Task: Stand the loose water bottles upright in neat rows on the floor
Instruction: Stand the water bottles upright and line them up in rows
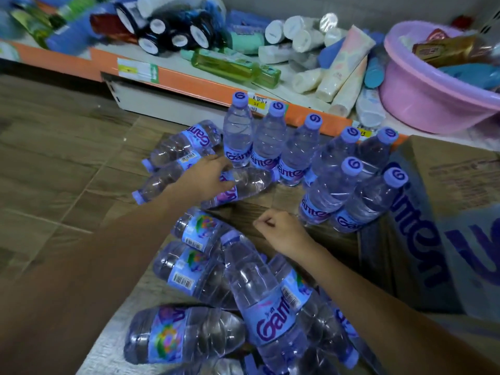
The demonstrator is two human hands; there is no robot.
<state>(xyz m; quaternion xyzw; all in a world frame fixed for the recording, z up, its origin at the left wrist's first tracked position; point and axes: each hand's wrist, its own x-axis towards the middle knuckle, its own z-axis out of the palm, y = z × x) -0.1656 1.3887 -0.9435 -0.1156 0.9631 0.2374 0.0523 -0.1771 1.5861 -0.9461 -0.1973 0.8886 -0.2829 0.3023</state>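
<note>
A wood-grain floor [67, 163] carries a printed cardboard box [443, 212] beside seven upright clear ribbed bottles [270, 142] in rows. Loose bottles [205, 269] lie heaped nearer. A pink plastic basin [422, 96] holds packets. The left hand [208, 174] grips a lying bottle [243, 185]; the right hand [281, 231] is fisted, empty.

Dim, bluish indoor light w/ no clear source seen. Soft glare is caught on the bottle caps [351, 163]. Shelf goods [167, 31] are smeared by blur; edges are bent by wide-angle distortion.
</note>
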